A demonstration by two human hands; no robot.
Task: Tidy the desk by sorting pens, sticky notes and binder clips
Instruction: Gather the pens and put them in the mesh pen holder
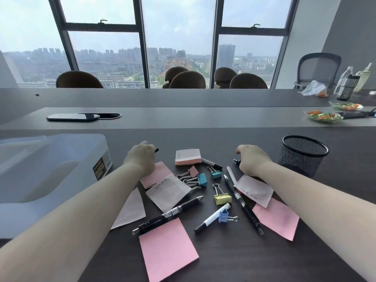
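Note:
Pens, sticky notes and binder clips lie scattered on the dark desk (223, 261) in front of me. My left hand (140, 157) is closed around a black pen whose tip (156, 150) pokes out past my fingers. My right hand (252, 161) is closed on another dark pen, its end (236, 161) showing at my thumb. Between the hands sits a pad of sticky notes (188, 157). Loose pink notes (166, 249) and white notes (167, 192) lie around. Teal (202, 180), yellow (222, 198) and blue (224, 216) binder clips rest in the middle, among several pens (168, 214).
A translucent plastic storage box (50, 171) stands at the left. A black mesh pen cup (303, 154) stands at the right. Farther back are a cable-port cover (73, 117), plates of food (323, 117), bottles (345, 86) and chairs along the window.

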